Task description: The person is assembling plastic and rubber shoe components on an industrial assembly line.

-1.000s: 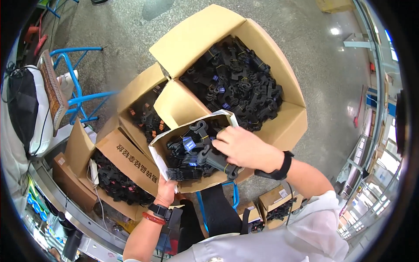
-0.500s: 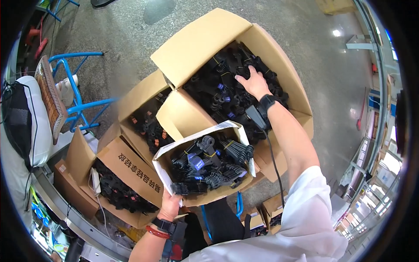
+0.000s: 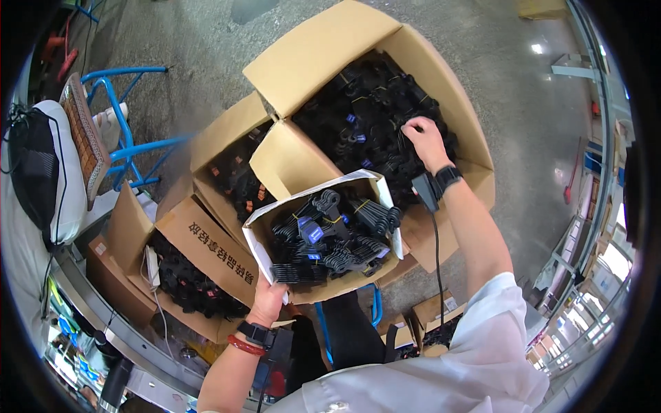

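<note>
My left hand (image 3: 267, 301) grips the near left corner of a small cardboard box (image 3: 256, 241) with white outer sides. Stacked inside it are bundles of black plastic pieces (image 3: 341, 230), some tied with yellow bands, with blue tags among them. My right hand (image 3: 428, 141) is over the large open cardboard box (image 3: 451, 89), its fingers curled together just above a heap of similar black pieces (image 3: 368, 110). Whatever is between those fingertips is too dark to make out. A black device with a cable (image 3: 427, 191) hangs beside my right wrist.
To the left stand a box of black pieces with orange parts (image 3: 237, 182) and another open carton (image 3: 206, 241). A blue-framed chair (image 3: 124, 138) is farther left. Smaller boxes (image 3: 434, 316) sit low near my legs. Raised flaps (image 3: 292, 162) stand between the cartons.
My right hand has drawn back toward me and slightly right, from spread on the heap to curled fingers above it. My left hand still holds the small box; the whole view has shifted slightly.
</note>
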`<act>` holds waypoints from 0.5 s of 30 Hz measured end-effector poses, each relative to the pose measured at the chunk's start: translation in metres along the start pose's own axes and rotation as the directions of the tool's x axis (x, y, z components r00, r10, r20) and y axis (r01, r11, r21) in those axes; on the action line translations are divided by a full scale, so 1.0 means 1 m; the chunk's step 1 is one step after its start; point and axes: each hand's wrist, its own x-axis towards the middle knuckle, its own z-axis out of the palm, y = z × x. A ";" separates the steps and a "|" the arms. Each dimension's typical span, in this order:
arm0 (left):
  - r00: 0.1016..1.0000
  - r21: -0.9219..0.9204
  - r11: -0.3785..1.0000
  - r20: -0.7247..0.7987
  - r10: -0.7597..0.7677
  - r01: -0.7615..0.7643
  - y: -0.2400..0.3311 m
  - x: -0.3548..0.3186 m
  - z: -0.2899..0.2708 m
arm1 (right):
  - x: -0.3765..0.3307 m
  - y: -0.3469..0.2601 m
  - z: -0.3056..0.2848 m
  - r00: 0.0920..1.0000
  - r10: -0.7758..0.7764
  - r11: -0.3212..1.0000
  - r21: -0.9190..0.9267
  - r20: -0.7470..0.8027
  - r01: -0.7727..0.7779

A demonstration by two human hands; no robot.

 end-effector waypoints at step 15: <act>0.946 0.300 0.897 0.105 0.306 -0.324 0.025 -0.017 0.061 | -0.160 -0.225 0.015 0.432 -0.749 0.539 0.084 0.502 0.838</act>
